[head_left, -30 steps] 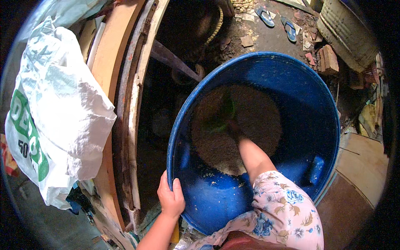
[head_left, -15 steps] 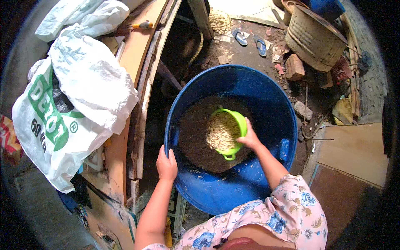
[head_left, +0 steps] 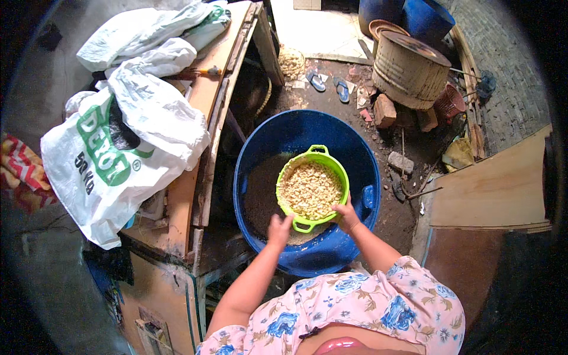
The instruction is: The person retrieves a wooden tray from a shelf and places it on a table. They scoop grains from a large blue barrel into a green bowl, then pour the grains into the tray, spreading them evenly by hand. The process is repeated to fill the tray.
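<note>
A lime-green basin (head_left: pixel 305 225) with two loop handles is raised over a blue barrel (head_left: pixel 313 264), level and full of pale, flaky pieces (head_left: pixel 312 189) whose kind I cannot make out. My right hand (head_left: pixel 348 214) grips the basin's rim at its near right. At the near left, my left hand (head_left: pixel 279 229) is at the rim too, its fingers closed against the edge. Dark, crumbly material (head_left: pixel 260 195) lies inside the barrel, partly hidden by the basin.
Left of the barrel, a white woven sack (head_left: pixel 74 177) lies on a wooden bench (head_left: pixel 228 65). Beyond are a pair of sandals (head_left: pixel 341 90), bricks (head_left: pixel 384 111) and a dirty metal drum (head_left: pixel 408 71). A wooden board (head_left: pixel 491 189) stands at the right.
The basin has gone from tilted, low in the barrel, to level and higher up. My left hand has left the barrel's rim and moved right to the basin.
</note>
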Motion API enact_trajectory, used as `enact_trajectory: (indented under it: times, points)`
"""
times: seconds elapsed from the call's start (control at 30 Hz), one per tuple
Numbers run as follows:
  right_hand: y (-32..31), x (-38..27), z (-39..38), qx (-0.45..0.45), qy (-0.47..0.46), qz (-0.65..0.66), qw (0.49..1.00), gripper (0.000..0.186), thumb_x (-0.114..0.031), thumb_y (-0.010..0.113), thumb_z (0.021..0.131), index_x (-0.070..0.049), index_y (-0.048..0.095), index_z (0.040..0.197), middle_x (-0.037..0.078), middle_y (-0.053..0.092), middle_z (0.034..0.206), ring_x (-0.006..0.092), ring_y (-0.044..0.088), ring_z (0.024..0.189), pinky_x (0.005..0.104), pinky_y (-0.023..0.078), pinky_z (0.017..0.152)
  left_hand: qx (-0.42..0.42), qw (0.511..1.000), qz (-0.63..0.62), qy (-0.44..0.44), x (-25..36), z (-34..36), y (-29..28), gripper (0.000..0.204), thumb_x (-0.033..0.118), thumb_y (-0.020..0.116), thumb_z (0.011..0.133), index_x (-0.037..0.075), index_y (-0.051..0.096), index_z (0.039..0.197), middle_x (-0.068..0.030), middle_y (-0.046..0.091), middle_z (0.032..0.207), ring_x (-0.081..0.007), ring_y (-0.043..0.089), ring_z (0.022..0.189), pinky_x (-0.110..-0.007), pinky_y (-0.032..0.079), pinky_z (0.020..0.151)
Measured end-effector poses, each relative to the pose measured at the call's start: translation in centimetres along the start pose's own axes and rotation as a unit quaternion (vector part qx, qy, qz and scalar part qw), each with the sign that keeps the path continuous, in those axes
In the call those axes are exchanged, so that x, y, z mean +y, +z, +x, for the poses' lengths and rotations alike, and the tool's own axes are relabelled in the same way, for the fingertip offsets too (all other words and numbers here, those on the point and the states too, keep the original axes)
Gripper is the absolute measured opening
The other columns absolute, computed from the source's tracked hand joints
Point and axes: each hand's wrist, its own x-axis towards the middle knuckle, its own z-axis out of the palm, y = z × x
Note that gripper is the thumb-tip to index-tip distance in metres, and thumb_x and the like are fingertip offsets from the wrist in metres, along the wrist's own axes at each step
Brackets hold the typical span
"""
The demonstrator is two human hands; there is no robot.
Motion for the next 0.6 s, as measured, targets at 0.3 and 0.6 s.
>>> enact_trajectory:
  times: [0.3, 0.6]
  points:
    - [3.9, -10.8, 0.1, -0.146, 0.117, -0.071, 0.980, 0.058, -0.051, 0.039, 0.086, -0.012, 0.036, 0.128, 0.008, 0.047, 0.124, 0.0219, 0.049, 0.109, 0.0388, 0.039, 0.092, -0.034, 0.973, -0.227, -0.032, 3.9, -4.3, 0.0, 0.033, -0.002, 0.049, 0.068, -0.003, 0.048, 0.101, -0.0136, 0.056, 0.086, -0.0267, 0.059, 0.072, -0.037, 0.050, 0.060]
    - [4.5, -10.3, 1.4, -0.157, 0.077, -0.078, 0.982, 0.053, -0.041, 0.041, 0.088, -0.009, 0.035, 0.129, 0.008, 0.044, 0.125, 0.0199, 0.043, 0.114, 0.0348, 0.032, 0.097, 0.007, 0.992, -0.127, -0.012, 8.0, -6.9, -1.9, 0.040, 0.001, 0.049, 0.068, -0.001, 0.050, 0.108, -0.0104, 0.059, 0.090, -0.0199, 0.058, 0.074, -0.030, 0.045, 0.065]
